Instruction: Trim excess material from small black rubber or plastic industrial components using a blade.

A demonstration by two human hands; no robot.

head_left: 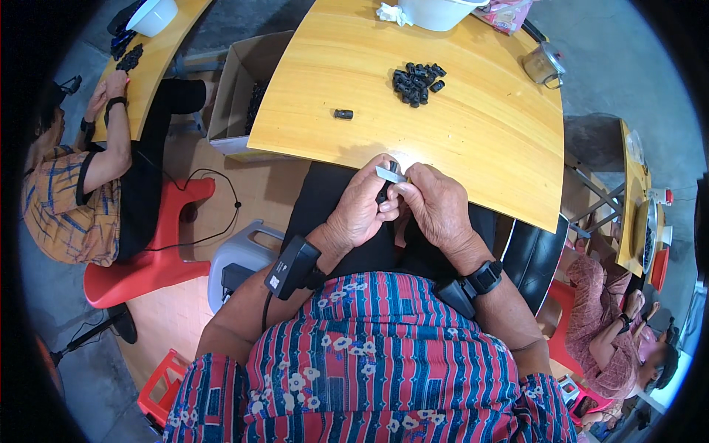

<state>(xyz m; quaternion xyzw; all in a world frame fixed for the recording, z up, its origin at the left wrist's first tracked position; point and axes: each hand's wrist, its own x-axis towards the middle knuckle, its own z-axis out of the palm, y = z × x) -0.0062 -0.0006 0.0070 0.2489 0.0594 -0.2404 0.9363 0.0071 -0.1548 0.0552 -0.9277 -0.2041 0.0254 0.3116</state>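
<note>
My left hand (357,210) is closed around a small black plastic part (382,193), held just off the near edge of the yellow wooden table (317,88). Between the thumb and fingers of my right hand (442,207) is a small knife, whose flat silver blade (389,175) points left across the black part. The knife's handle is mostly hidden in my fingers. On the table beyond my hands lies a single short black cylindrical part (343,114). Farther back and to the right is a loose pile of similar black parts (417,83).
A white basin (436,13) and a metal lidded cup (543,65) stand toward the table's far side. An open cardboard box (240,96) is left of the table. Co-workers sit at left (88,184) and right (602,332). A red stool (159,251) and grey stool (236,255) are beside me.
</note>
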